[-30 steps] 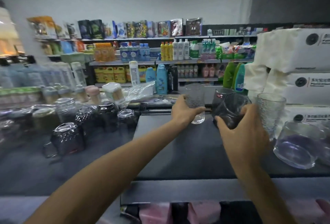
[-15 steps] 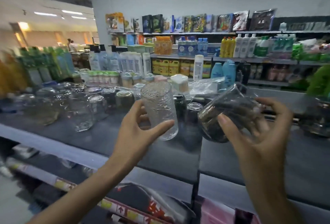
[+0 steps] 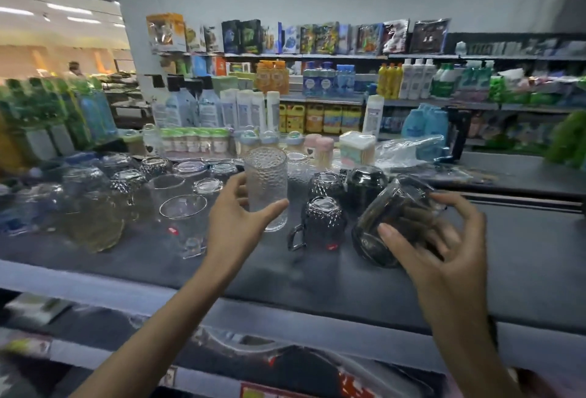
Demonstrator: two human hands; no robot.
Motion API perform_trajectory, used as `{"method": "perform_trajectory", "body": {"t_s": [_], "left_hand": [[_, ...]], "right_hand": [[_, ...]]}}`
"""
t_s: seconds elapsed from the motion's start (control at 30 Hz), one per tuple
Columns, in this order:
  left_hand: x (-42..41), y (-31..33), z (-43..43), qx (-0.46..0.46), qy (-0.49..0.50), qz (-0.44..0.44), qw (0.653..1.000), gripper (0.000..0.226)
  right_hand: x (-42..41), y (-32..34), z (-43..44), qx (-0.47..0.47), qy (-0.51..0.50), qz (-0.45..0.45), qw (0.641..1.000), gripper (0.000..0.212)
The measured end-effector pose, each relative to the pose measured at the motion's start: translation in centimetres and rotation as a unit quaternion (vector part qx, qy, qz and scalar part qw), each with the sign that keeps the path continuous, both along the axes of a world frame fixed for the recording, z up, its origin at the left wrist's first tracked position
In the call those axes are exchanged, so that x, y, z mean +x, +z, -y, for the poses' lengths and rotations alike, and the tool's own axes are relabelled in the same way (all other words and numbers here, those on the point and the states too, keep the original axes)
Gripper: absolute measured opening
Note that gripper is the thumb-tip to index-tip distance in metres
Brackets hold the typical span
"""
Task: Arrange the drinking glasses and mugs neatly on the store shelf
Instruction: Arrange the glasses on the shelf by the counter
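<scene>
Since a second earlier I had swung left toward the crowded glassware: my left hand [image 3: 241,223] wrapped the tall dimpled clear tumbler [image 3: 267,188] at twelve o'clock, my right hand [image 3: 444,239] cradled the tilted smoky round glass mug [image 3: 393,220] at two o'clock, ready for placing on the grey store shelf [image 3: 317,277].

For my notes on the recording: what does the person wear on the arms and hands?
Nothing covers either forearm as far as the picture shows: no sleeves, no gloves. The left hand shows no ring or watch. Near the wrist of the right hand sits a thin dark band, partly hidden.
</scene>
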State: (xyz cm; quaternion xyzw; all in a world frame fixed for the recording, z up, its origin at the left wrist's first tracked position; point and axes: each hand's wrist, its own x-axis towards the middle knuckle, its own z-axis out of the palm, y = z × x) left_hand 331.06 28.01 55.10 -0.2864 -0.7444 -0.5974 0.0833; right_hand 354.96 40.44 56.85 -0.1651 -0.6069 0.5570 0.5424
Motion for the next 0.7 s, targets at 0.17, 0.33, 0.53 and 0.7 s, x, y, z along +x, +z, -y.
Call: {"method": "perform_trajectory", "body": {"t_s": [0.17,0.33,0.53,0.7], "left_hand": [[-3.5,-1.5,-2.2,-0.037,-0.003,0.005,0.999,0.063],[-4.2,-2.8,-3.8,-0.054,-0.007,0.035,0.998,0.068],[-4.5,-3.2,-4.7,-0.075,-0.02,0.048,0.996,0.063],[-4.1,-2.6,-4.4,-0.089,-0.032,0.055,0.994,0.059]], "right_hand": [[0.0,-1.2,-0.1,0.021,-0.067,0.052,0.996,0.069],[0.5,-2.1,-1.1,0.038,-0.109,0.092,0.989,0.074],[0.8,-3.2,-2.1,0.041,-0.122,0.127,0.983,0.08],[1.2,-4.0,-2.7,0.041,-0.118,0.161,0.979,0.086]]}}
